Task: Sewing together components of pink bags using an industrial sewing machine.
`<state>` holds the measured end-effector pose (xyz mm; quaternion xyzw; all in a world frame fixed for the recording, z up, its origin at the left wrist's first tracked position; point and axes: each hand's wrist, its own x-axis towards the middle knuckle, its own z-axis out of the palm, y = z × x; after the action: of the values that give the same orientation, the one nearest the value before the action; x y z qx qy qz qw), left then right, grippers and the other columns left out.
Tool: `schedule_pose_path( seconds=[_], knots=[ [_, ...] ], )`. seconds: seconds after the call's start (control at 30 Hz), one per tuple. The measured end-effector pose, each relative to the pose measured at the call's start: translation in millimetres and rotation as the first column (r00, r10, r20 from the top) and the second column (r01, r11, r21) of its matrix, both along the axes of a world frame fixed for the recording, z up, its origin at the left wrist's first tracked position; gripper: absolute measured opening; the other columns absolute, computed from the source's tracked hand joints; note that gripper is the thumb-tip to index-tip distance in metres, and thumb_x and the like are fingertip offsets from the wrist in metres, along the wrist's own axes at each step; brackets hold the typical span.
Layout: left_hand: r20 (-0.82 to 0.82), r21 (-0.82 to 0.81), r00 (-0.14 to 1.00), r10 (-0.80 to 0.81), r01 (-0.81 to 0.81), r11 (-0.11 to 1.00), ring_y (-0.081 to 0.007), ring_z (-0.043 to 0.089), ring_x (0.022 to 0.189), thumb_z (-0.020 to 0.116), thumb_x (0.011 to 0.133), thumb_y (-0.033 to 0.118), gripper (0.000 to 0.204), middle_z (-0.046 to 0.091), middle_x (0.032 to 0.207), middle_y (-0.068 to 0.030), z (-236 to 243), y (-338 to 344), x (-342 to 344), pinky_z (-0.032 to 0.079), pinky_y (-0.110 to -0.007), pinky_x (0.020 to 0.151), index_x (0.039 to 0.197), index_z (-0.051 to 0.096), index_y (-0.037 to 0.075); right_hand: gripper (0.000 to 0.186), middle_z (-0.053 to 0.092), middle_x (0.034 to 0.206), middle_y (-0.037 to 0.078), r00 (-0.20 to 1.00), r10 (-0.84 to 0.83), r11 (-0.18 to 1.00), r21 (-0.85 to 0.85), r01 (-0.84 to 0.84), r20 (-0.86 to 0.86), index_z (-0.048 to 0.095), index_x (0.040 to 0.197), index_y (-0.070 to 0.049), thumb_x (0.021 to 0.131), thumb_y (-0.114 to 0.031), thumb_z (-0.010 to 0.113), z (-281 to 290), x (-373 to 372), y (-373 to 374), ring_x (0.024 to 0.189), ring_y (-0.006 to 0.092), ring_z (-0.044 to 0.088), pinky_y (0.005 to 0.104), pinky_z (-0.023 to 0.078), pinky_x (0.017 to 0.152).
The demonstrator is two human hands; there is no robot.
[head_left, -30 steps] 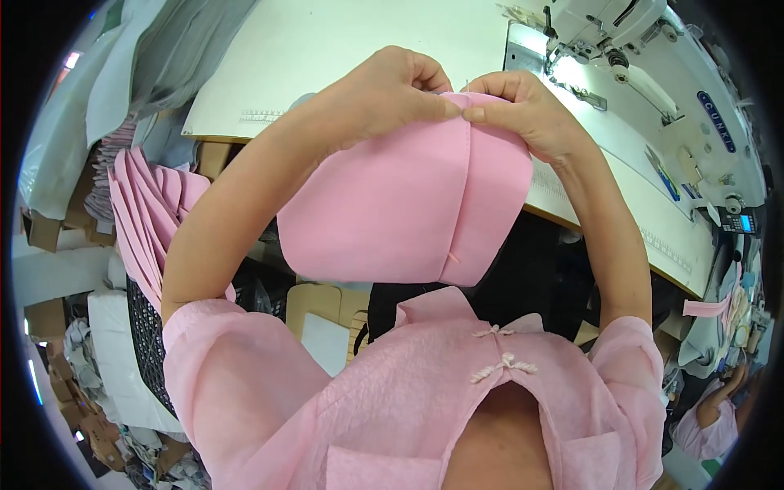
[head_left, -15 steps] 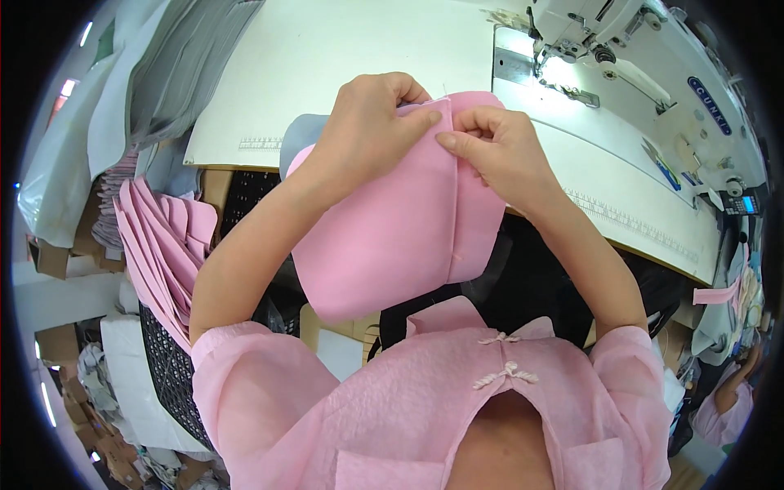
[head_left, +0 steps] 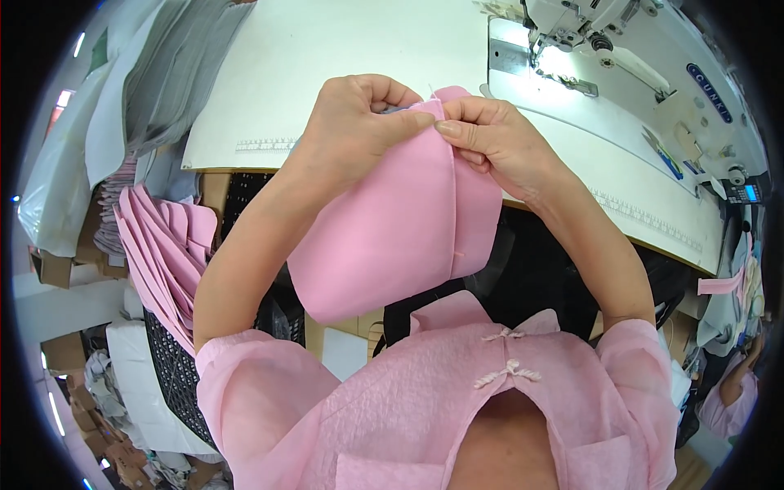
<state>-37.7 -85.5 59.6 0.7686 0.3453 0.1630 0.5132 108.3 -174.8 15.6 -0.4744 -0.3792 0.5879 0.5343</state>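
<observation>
A pink sewn fabric piece (head_left: 384, 229) with a seam running down it hangs between my hands over the table's front edge. My left hand (head_left: 367, 122) pinches its top edge just left of the seam, thumb in front. Close by on the other side of the seam, my right hand (head_left: 494, 143) grips the same edge between thumb and fingers. A bit of grey-blue material shows behind the piece by my left fingers. Loose thread ends stick up from the top of the seam.
A sewing machine (head_left: 604, 49) with its lamp lit stands at the back right of the white table (head_left: 359, 49). Blue-handled snips (head_left: 665, 159) lie beside it. Pink cut pieces (head_left: 159, 253) rest on a black basket (head_left: 167, 367) at left; grey sheets (head_left: 175, 73) hang above.
My right hand has closed in on my left at the seam's top, and the right flap has folded inward. Less of the grey-blue layer shows at left.
</observation>
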Motion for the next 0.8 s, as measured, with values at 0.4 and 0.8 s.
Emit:
schedule_pose_path(
  seconds=[0.4,0.8],
  knots=[
    [0.137,-0.075,0.987,0.082,-0.073,0.995,-0.0082,0.053,0.056,0.06,0.074,0.011,0.016,0.058,0.066,-0.0065,-3,-7,-3,0.043,-0.019,0.049,0.078,0.059,-0.004,0.016,0.054,0.066,0.0,0.981,-0.095,0.99,0.12,0.075,0.171,0.059,0.077,0.0,0.08,-0.016,0.056,-1,-8,2,0.062,0.0062,0.048,0.0206,0.04,0.056],
    [0.047,0.405,0.988,-0.145,0.114,0.907,-0.0051,0.046,0.061,0.058,0.075,0.009,0.012,0.054,0.065,-0.0015,-8,22,8,0.04,-0.02,0.057,0.076,0.056,-0.002,0.025,0.058,0.072,0.002,0.712,-0.066,0.944,0.275,-0.181,0.699,0.061,0.086,-0.002,0.077,-0.026,0.06,21,29,33,0.066,0.0074,0.051,0.0204,0.041,0.063]
  ],
)
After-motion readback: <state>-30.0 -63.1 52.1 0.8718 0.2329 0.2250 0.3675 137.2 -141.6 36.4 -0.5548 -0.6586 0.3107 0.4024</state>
